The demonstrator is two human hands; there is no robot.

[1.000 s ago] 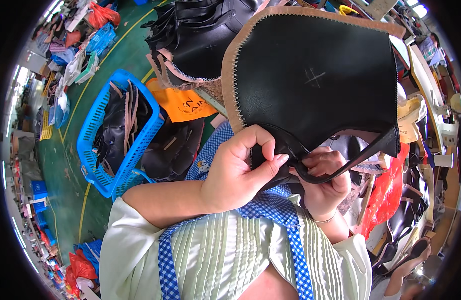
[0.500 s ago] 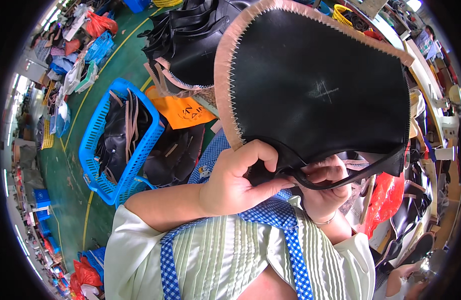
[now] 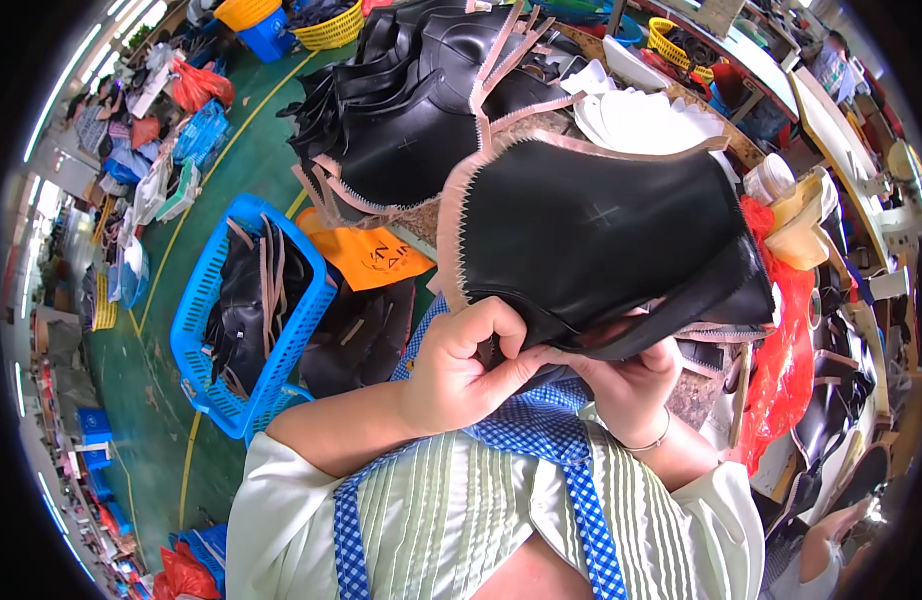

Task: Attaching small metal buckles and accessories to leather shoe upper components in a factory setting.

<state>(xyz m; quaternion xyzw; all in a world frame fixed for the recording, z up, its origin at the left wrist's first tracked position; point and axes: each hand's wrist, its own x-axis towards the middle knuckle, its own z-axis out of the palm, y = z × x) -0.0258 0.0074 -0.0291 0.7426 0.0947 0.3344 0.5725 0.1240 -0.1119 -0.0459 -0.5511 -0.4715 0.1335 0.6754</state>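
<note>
Head view: one black panel (image 3: 601,225), right of centre, extends above the left hand (image 3: 463,368) and right hand (image 3: 631,392), both pinching its lower edge; one blue basket (image 3: 281,358) stands centre-left.

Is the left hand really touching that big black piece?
Touching: the head view shows the left hand pinching the lower edge of the black piece.

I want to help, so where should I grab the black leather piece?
The black leather piece is probably best pinched by its tan left border, from the left: that strip is uncovered, while the left hand and right hand crowd the near edge.
</note>
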